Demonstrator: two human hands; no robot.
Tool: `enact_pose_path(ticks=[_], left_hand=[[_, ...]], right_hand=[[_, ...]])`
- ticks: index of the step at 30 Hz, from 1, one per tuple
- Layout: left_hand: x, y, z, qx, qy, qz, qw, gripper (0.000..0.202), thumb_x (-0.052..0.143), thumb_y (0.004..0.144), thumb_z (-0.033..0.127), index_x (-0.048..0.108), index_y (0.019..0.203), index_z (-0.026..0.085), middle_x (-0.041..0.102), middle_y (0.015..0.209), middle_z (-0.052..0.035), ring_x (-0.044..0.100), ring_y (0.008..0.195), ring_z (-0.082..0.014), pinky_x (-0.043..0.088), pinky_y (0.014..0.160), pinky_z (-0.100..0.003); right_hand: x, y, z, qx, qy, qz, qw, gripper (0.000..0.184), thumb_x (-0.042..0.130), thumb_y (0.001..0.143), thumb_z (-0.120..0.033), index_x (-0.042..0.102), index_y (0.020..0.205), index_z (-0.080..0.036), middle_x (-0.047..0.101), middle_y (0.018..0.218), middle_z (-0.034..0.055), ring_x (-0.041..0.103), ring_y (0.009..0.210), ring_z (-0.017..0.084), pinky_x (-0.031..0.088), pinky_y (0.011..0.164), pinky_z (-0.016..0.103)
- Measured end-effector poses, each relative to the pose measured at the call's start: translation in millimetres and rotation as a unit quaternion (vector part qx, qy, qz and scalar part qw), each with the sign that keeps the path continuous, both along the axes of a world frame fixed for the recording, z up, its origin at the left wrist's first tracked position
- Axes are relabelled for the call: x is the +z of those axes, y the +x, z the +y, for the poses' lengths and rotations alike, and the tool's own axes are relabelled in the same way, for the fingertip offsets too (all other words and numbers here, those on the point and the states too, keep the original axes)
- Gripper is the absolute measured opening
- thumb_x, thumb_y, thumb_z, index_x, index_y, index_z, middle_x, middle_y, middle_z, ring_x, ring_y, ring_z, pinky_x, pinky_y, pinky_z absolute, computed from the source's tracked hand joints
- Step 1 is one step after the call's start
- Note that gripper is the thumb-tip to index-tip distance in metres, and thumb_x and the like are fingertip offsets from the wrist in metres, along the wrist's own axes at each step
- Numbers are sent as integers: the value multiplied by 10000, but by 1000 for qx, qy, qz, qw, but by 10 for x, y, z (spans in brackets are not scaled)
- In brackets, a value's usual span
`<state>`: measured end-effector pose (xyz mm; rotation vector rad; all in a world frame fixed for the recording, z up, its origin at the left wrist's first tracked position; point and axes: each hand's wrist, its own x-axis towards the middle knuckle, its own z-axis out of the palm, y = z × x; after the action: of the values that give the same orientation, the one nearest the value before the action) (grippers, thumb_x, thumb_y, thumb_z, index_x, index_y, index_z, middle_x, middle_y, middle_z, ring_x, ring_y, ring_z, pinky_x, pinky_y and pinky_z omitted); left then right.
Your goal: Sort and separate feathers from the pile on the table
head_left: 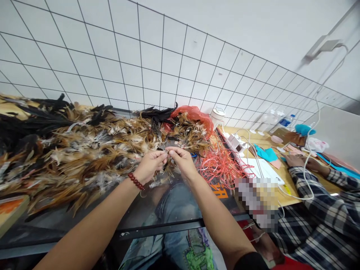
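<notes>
My left hand [152,165], with a dark red bead bracelet [136,182] at the wrist, is closed in a pinch. Its fingertips meet those of my right hand [182,162], which is pinched too. Whatever lies between them is too small to make out. Just below the fingers hang some brown feather tips [168,171]; whether they are held I cannot tell. Left of my hands spreads a large pile of brown and white feathers [95,150], with long black feathers [36,118] at its far left. Behind my right hand, more brown feathers [194,133] lie against a red plastic bag [201,116].
Red and white shredded strips [219,163] lie to the right. Beyond them are a white power strip [236,143] and trailing cables. A co-worker's plaid sleeve [306,182] and hands rest on the neighbouring wooden table [292,189]. A black wire grid [143,67] stands along the wall.
</notes>
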<state>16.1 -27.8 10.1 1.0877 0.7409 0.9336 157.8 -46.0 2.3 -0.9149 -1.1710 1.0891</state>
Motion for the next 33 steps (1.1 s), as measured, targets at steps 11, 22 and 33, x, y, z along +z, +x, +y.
enact_pose_path(ticks=[11, 22, 33], left_hand=[[44, 6, -46, -84, -31, 20, 996, 341, 835, 587, 391, 678, 673, 101, 494, 534, 27, 271, 403, -2, 163, 379, -150], [67, 9, -24, 17, 55, -16, 998, 410, 823, 604, 476, 774, 840, 144, 745, 865, -92, 652, 907, -216, 473, 854, -318], [-12, 101, -79, -46, -11, -103, 994, 395, 819, 640, 437, 753, 900, 148, 737, 846, -73, 653, 839, -189, 478, 816, -304]], right_hand=[[18, 75, 13, -52, 29, -25, 998, 262, 699, 743, -462, 697, 705, -202, 597, 677, -11, 520, 648, 113, 436, 681, 254], [102, 96, -31, -107, 97, -49, 988, 276, 677, 771, -474, 700, 663, -221, 559, 839, 31, 534, 872, 158, 468, 761, 279], [-15, -18, -18, -128, 88, -93, 983, 266, 663, 787, -476, 736, 764, -221, 533, 872, 24, 539, 868, 145, 473, 834, 293]])
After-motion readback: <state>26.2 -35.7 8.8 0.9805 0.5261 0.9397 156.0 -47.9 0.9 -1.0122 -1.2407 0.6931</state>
